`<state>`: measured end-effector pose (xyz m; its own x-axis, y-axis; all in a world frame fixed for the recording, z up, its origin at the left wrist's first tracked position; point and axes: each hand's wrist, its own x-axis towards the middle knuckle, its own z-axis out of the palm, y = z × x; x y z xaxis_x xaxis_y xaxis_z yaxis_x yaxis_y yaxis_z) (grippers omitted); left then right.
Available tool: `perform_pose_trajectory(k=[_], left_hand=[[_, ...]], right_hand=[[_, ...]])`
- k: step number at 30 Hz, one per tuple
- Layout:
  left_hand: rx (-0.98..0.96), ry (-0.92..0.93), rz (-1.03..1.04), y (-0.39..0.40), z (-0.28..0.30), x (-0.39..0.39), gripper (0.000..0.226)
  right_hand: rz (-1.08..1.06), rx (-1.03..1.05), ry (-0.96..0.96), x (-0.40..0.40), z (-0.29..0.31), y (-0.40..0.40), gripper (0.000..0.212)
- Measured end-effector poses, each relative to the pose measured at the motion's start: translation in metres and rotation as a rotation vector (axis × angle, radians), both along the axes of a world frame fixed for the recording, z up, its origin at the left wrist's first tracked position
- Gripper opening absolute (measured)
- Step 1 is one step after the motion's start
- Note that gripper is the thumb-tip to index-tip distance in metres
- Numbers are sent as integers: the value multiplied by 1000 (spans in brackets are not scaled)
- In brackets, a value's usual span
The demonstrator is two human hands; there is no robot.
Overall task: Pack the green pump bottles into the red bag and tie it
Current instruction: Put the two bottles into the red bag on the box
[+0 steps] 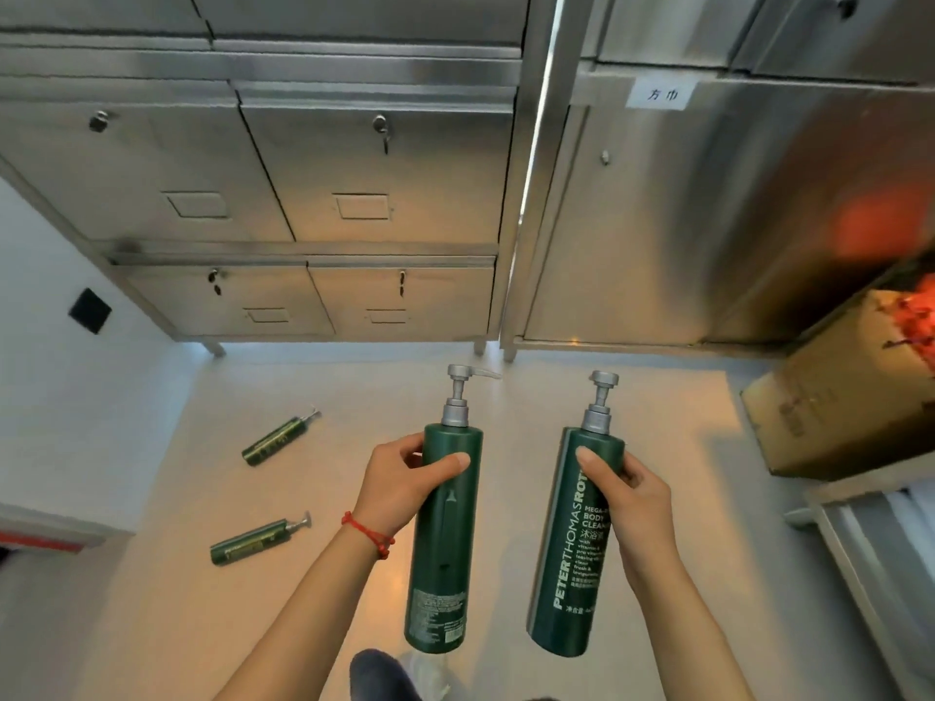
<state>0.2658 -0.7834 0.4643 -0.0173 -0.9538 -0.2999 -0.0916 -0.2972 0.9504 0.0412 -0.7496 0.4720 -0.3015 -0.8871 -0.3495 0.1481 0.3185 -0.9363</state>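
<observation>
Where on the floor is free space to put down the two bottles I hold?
Bare floor lies between the steel cabinets and the cardboard box, ahead of the right hand. Left of the left hand it is crowded: two green bottles lie there.

Storage room: keyed stainless-steel lockers (pixel 313 169), a labelled cabinet (pixel 708 220), cardboard box (pixel 835 397).

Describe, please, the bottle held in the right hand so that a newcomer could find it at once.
Start at the steel cabinets and come down to the two hands in front. The right hand grips a tall green pump bottle. Unlike the left hand's bottle, its white brand lettering faces the camera.
</observation>
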Motion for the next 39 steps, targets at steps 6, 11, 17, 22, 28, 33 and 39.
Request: perform_pose_trajectory(k=[6,11,17,22,28,33,39], left_hand=[[-18,-49,-161,-82,13,-43,14],[-48,-58,-264,-155,18,-108,14],[-55,-53,-312,-232,28,-195,14],[-47,-39,-340,-289,35,-252,15],[-59,-52,-459,-362,36,-313,15],[-79,-28,-643,-425,39,-373,13],[-98,-7,-924,-472,46,-463,14]], right_hand=[[-164,-35,-1,-39,15,-47,16],[-273,-63,1,-96,18,-95,13],[-335,-80,-12,-173,27,-159,12],[-390,-113,2,-227,35,-211,8],[-497,-117,1,-270,32,-264,11],[-657,-114,16,-300,32,-300,9],[-922,-115,40,-336,36,-312,10]])
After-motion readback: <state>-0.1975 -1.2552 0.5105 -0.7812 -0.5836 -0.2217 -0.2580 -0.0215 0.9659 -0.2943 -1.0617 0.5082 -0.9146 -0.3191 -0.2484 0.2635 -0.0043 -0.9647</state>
